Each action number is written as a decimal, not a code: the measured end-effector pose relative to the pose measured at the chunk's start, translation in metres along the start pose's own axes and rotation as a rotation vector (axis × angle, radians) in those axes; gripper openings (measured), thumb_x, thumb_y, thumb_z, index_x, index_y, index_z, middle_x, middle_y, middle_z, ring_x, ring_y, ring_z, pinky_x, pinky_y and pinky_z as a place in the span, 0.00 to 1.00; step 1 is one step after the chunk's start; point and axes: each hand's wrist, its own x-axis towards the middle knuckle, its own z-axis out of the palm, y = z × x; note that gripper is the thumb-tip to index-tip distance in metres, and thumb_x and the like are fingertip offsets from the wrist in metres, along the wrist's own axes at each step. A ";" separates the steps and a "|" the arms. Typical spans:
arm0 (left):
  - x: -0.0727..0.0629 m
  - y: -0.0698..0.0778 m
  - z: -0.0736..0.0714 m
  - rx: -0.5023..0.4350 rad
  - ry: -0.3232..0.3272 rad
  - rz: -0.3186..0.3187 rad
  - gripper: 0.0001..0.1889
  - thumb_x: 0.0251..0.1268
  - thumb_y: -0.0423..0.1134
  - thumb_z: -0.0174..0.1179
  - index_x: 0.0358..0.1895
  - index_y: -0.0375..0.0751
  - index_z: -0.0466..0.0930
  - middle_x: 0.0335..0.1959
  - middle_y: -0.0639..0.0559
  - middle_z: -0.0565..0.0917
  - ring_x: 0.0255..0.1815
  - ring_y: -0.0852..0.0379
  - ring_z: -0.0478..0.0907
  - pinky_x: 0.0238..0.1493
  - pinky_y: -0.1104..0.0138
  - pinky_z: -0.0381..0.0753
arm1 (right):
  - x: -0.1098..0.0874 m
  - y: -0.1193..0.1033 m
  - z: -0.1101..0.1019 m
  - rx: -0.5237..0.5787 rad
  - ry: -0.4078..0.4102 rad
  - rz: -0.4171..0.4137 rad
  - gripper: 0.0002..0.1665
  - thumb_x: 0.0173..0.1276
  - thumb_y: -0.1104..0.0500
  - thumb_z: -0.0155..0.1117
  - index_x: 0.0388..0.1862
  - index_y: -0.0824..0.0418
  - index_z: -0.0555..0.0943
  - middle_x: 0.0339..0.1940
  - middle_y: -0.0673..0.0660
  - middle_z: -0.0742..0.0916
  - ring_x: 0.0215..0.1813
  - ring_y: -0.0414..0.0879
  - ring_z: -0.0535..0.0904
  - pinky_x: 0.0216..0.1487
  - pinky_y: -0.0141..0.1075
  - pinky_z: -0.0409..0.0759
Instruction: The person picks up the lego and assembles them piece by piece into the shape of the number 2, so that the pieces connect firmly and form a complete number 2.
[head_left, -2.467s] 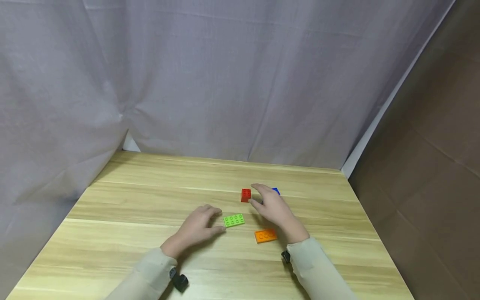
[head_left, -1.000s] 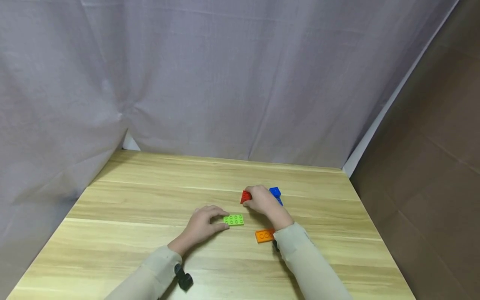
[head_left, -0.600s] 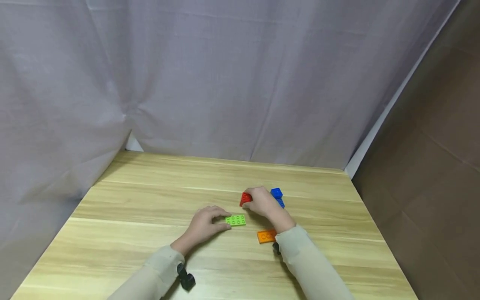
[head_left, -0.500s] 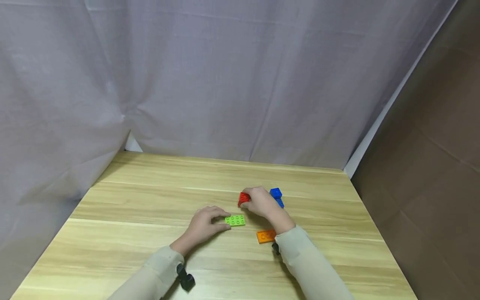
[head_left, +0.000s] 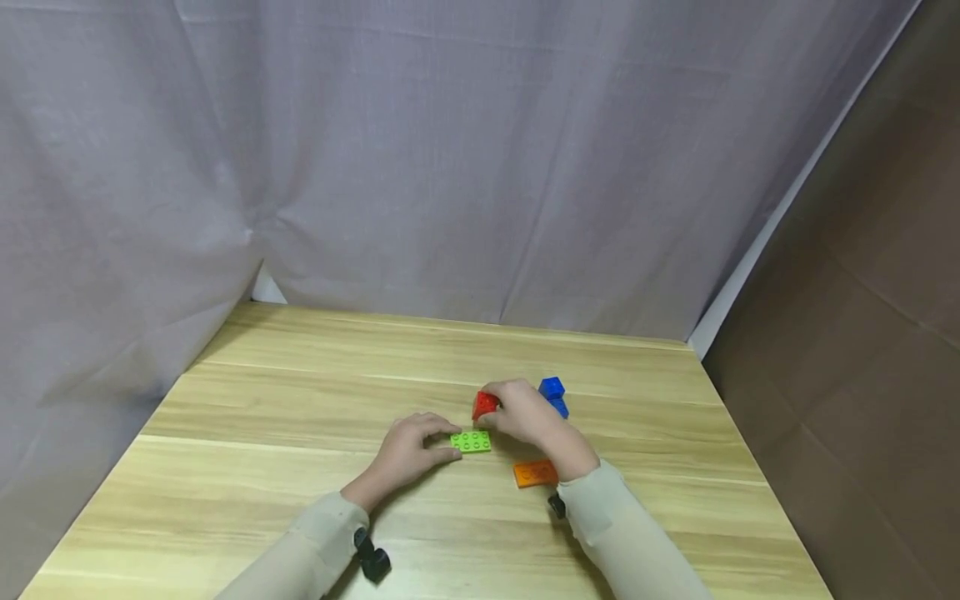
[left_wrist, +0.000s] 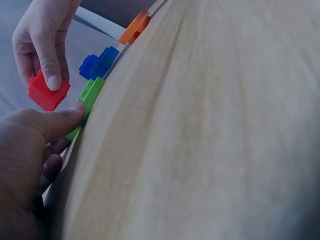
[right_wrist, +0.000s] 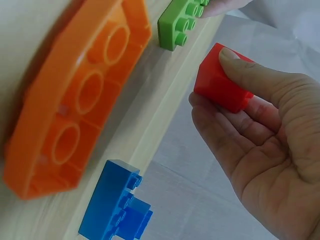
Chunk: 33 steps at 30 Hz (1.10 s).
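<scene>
My left hand (head_left: 408, 447) pinches the left end of a flat lime-green building brick (head_left: 474, 442), which lies studs up on the table. In the left wrist view its thumb presses one edge of the green brick. My right hand (head_left: 525, 414) holds a small red building brick (right_wrist: 222, 80) between thumb and fingers. The head view puts this red brick just behind the green one; from the right wrist it appears raised off the tabletop, tilted, with studs towards the palm.
An orange brick (head_left: 531, 474) lies with its hollow underside up, near the right wrist. Behind the right hand sits a blue brick piece (head_left: 552, 388), a small block on a longer one. Grey cloth (head_left: 420, 167) hangs behind the wooden table (head_left: 300, 392).
The right hand has closed on the red brick, picked it up and brought it nearer the green brick. The left hand has moved slightly right and taken hold of the green brick's end.
</scene>
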 end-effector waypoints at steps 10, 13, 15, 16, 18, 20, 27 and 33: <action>-0.003 -0.002 0.001 -0.001 0.010 0.014 0.20 0.56 0.53 0.74 0.52 0.58 0.87 0.50 0.65 0.85 0.52 0.61 0.78 0.59 0.54 0.72 | -0.017 -0.010 0.007 0.032 -0.028 -0.092 0.13 0.67 0.54 0.72 0.48 0.54 0.84 0.35 0.45 0.84 0.35 0.39 0.77 0.38 0.34 0.79; -0.003 -0.003 0.002 0.002 0.012 0.011 0.20 0.56 0.54 0.74 0.52 0.59 0.87 0.50 0.66 0.85 0.52 0.62 0.78 0.58 0.54 0.72 | -0.020 -0.015 0.009 0.054 -0.048 -0.104 0.14 0.67 0.54 0.72 0.50 0.55 0.84 0.35 0.44 0.84 0.35 0.38 0.77 0.37 0.33 0.79; -0.002 -0.004 0.002 0.007 0.015 0.012 0.20 0.56 0.54 0.74 0.52 0.59 0.87 0.50 0.66 0.85 0.52 0.62 0.78 0.58 0.54 0.72 | -0.021 -0.018 0.010 0.066 -0.057 -0.115 0.15 0.67 0.53 0.73 0.50 0.55 0.85 0.35 0.44 0.85 0.35 0.38 0.78 0.37 0.32 0.79; -0.002 -0.004 0.002 0.012 0.021 0.021 0.20 0.56 0.54 0.74 0.52 0.59 0.87 0.49 0.65 0.85 0.51 0.61 0.78 0.57 0.54 0.72 | -0.021 -0.019 0.011 0.066 -0.057 -0.123 0.15 0.67 0.53 0.73 0.51 0.55 0.85 0.36 0.44 0.85 0.35 0.38 0.78 0.37 0.32 0.80; -0.002 -0.005 0.002 0.023 0.028 0.033 0.20 0.56 0.55 0.74 0.52 0.57 0.87 0.49 0.65 0.86 0.51 0.61 0.79 0.56 0.54 0.72 | -0.021 -0.021 0.013 0.062 -0.052 -0.142 0.16 0.66 0.53 0.74 0.51 0.55 0.85 0.36 0.44 0.85 0.35 0.37 0.78 0.37 0.31 0.79; -0.001 -0.005 0.002 0.035 0.034 0.046 0.20 0.57 0.55 0.73 0.52 0.56 0.87 0.49 0.64 0.86 0.50 0.61 0.79 0.56 0.54 0.73 | -0.022 -0.023 0.014 0.058 -0.043 -0.164 0.16 0.65 0.54 0.74 0.50 0.56 0.85 0.36 0.45 0.86 0.35 0.37 0.79 0.36 0.30 0.79; 0.000 -0.004 0.002 0.052 0.032 0.040 0.18 0.58 0.52 0.73 0.51 0.53 0.87 0.47 0.62 0.87 0.48 0.61 0.79 0.56 0.55 0.72 | -0.019 -0.028 0.018 0.073 -0.051 -0.204 0.15 0.65 0.54 0.75 0.49 0.56 0.85 0.34 0.44 0.85 0.33 0.36 0.77 0.34 0.29 0.78; 0.000 -0.001 0.000 0.041 0.029 0.019 0.18 0.58 0.52 0.73 0.50 0.52 0.87 0.47 0.61 0.87 0.47 0.61 0.79 0.56 0.55 0.71 | -0.017 -0.029 0.021 0.068 -0.056 -0.207 0.15 0.65 0.55 0.74 0.49 0.56 0.85 0.34 0.44 0.85 0.33 0.36 0.76 0.34 0.28 0.77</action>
